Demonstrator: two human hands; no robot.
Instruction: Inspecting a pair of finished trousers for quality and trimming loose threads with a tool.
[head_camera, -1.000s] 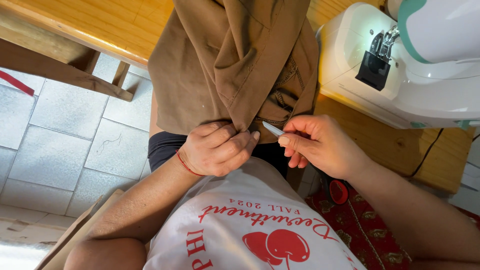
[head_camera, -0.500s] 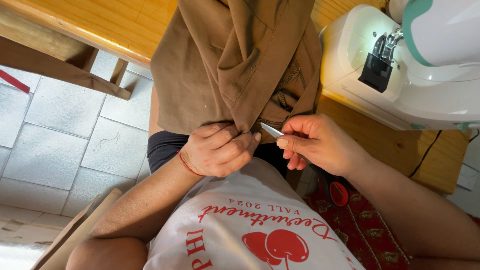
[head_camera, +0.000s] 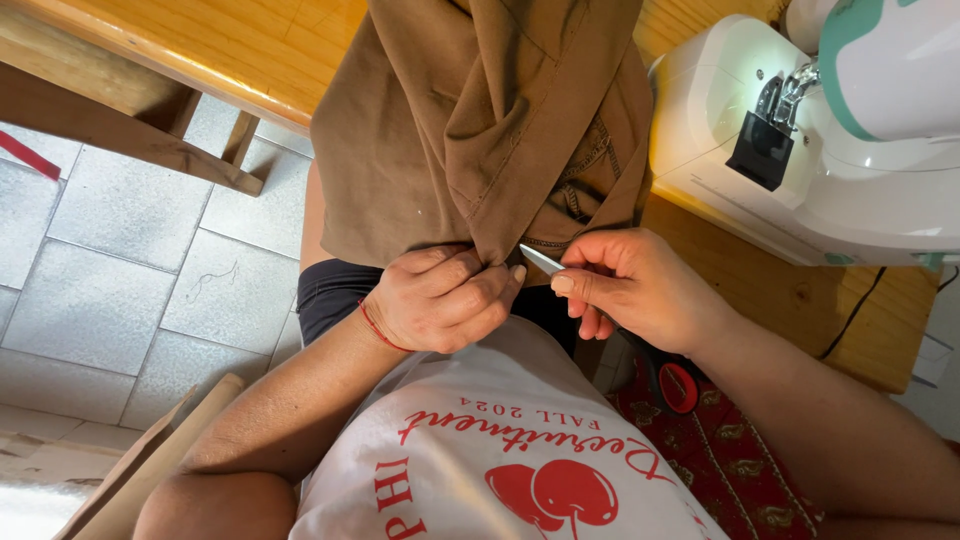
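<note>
A brown garment (head_camera: 480, 120) hangs off the wooden table's (head_camera: 230, 40) edge onto my lap. My left hand (head_camera: 440, 300) pinches a fold of its lower hem, a red thread band around the wrist. My right hand (head_camera: 630, 285) holds a small metal blade tool (head_camera: 540, 259), its tip pointing left at the pinched fold, right beside my left fingertips. The tool's handle is hidden inside my right fingers.
A white and green sewing machine (head_camera: 820, 130) stands on the table at the right, its lamp lit. Grey floor tiles (head_camera: 110, 260) lie at the left. A red patterned rug (head_camera: 730, 450) is below right. A wooden piece (head_camera: 150, 470) leans at lower left.
Both hands stay almost where they were. The blade tip has edged slightly closer to the pinched fold.
</note>
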